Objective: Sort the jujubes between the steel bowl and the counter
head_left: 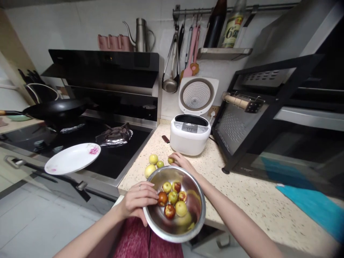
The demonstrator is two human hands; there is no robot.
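A shiny metal bowl (199,215) is at the counter's front edge, with several jujubes (172,197) inside, some yellow-green, others patched red-brown. My left hand (138,200) grips its left rim, thumb outside and fingertips over the edge, close to a red-brown jujube (162,199). Beyond the bowl, my right hand (182,163) reaches to the countertop, its fingers closed around a small green jujube (171,161), partly hidden. Left of that hand lie more yellow-green jujubes (153,159) on the speckled counter.
Behind my right hand stands a white rice cooker (190,138), lid raised. A white oval plate (72,158) rests on the stove's front left. A black wok (57,109) sits on the far burner. To the right are a black rack (232,154) and a blue cloth (309,208).
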